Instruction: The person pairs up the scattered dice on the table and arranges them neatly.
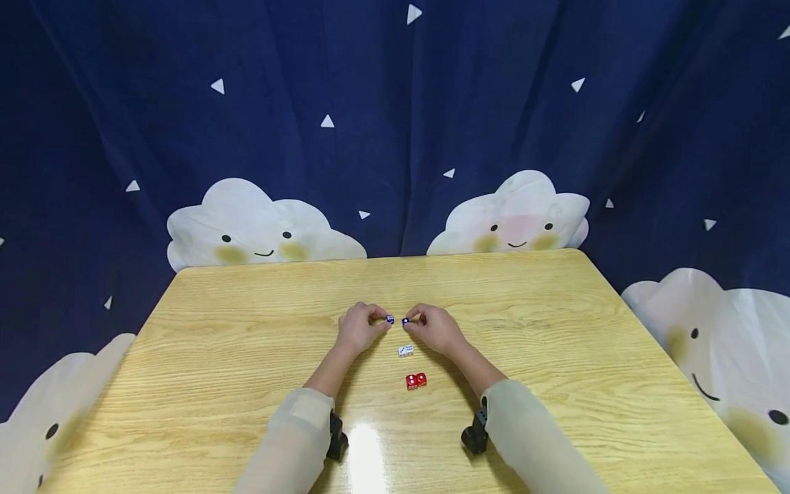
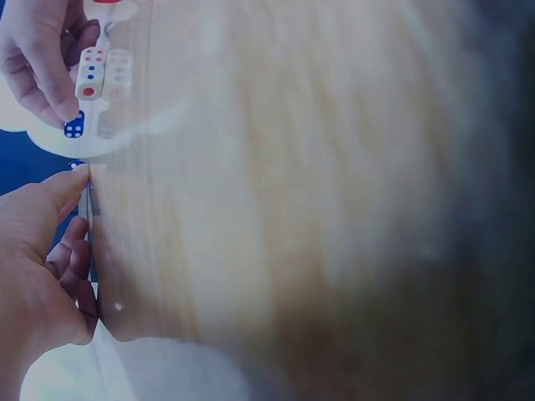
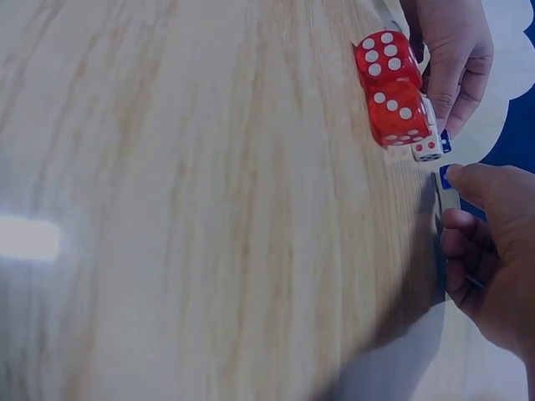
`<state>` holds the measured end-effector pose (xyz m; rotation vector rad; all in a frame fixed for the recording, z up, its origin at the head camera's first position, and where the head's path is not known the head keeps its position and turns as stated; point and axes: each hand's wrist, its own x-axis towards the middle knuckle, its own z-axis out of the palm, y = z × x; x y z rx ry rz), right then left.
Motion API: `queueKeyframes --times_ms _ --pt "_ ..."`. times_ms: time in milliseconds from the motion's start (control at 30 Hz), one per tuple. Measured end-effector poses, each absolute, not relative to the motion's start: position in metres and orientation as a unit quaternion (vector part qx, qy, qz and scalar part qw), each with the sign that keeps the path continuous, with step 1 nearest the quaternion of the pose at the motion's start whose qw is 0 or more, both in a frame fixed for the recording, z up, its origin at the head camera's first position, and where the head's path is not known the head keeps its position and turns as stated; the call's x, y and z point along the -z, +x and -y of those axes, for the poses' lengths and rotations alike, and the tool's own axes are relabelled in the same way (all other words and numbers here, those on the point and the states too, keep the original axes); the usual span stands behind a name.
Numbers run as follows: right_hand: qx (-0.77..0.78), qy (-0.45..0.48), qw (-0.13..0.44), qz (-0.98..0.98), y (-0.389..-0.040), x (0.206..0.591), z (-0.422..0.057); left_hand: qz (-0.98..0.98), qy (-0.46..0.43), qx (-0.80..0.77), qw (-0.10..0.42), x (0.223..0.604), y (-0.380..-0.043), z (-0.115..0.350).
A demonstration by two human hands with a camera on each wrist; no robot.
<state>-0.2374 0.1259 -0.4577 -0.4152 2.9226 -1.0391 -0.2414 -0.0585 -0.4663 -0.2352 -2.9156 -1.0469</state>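
Observation:
Between thumb and fingertips, my left hand (image 1: 360, 328) pinches one blue die with white pips (image 1: 390, 319). My right hand (image 1: 437, 328) pinches a second blue die (image 1: 405, 322). A small gap separates the two dice. In the left wrist view the left thumb mostly hides its die, while the right hand's blue die (image 2: 73, 125) shows several pips. Nearer the body, two white dice (image 1: 405, 350) lie side by side, touching. Closer still sit two red dice (image 1: 416, 381), also together; in the right wrist view these red dice (image 3: 397, 88) look larger than the others.
All of this is on a light wooden table (image 1: 234, 343). Behind its far edge hangs a dark blue curtain (image 1: 395, 123) with white triangles and smiling clouds. Each forearm wears a black wrist camera, the left camera (image 1: 337, 438) and the right camera (image 1: 475, 433).

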Motion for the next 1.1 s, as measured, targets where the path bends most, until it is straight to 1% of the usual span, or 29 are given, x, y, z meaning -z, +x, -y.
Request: queueKeyframes --times_ms 533,867,1100 --pt "0.318 -0.115 -0.004 -0.941 -0.243 0.461 -0.114 0.934 -0.084 0.347 0.015 0.464 -0.238 0.059" --pt "0.319 -0.1 0.014 -0.942 -0.241 0.457 -0.108 0.936 -0.083 0.341 0.01 0.466 -0.239 0.057" --pt "0.323 -0.099 0.01 -0.941 -0.24 0.458 -0.108 0.938 -0.078 0.339 0.004 0.467 -0.24 0.057"
